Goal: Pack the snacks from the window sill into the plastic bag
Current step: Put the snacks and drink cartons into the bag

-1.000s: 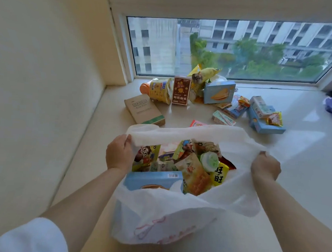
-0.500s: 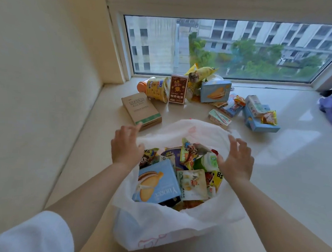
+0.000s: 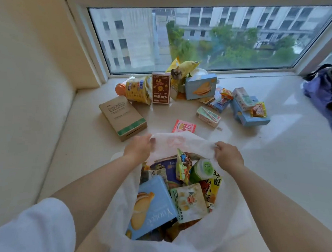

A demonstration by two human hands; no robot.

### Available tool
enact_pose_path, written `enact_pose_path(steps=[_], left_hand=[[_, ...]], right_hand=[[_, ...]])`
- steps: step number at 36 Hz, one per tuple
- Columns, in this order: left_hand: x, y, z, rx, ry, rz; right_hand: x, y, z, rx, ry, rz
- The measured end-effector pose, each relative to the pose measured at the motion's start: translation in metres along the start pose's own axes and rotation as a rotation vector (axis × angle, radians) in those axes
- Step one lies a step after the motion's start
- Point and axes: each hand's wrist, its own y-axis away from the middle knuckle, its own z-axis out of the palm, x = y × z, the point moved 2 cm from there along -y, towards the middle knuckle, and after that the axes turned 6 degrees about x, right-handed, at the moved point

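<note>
Plastic bag: far rim now pinched by left hand and right hand, released half a second earlier. Mouth reopened; pink packet just beyond fingers, unpacked.

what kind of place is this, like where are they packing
Probably a home or apartment room high in a building: a wide stone window sill under a big window facing apartment blocks, with a purple backpack in the corner.
</note>
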Motion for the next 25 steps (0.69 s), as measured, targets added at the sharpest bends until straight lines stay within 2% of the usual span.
enact_pose_path(steps=[2, 4, 7, 9, 13, 15, 20, 25], left_hand=[[-0.009, -0.013, -0.005, -0.005, 0.100, -0.130], [-0.021, -0.023, -0.006, -0.069, 0.053, -0.205], [-0.032, -0.031, 0.004, -0.258, -0.137, -0.301], [-0.023, -0.037, 0.013, -0.365, -0.206, -0.340], [0.026, -0.072, 0.037, -0.370, 0.066, -0.376], [0.049, -0.096, 0.051, -0.353, 0.123, -0.364], [0.072, -0.142, 0.102, -0.367, 0.016, -0.393], [0.077, -0.162, 0.151, -0.372, -0.114, -0.493]], right_hand=[[0.003, -0.010, -0.007, -0.065, -0.233, 0.077], [0.007, -0.019, -0.011, -0.184, -0.308, 0.168], [0.018, -0.034, 0.002, -0.403, -0.089, 0.142], [0.022, -0.047, 0.012, -0.461, 0.053, 0.067], [0.017, -0.086, 0.021, -0.426, 0.002, 0.031], [0.015, -0.107, 0.025, -0.397, -0.003, 0.005], [0.022, -0.156, 0.037, -0.367, 0.086, -0.057], [0.035, -0.208, 0.045, -0.172, 0.211, -0.056]])
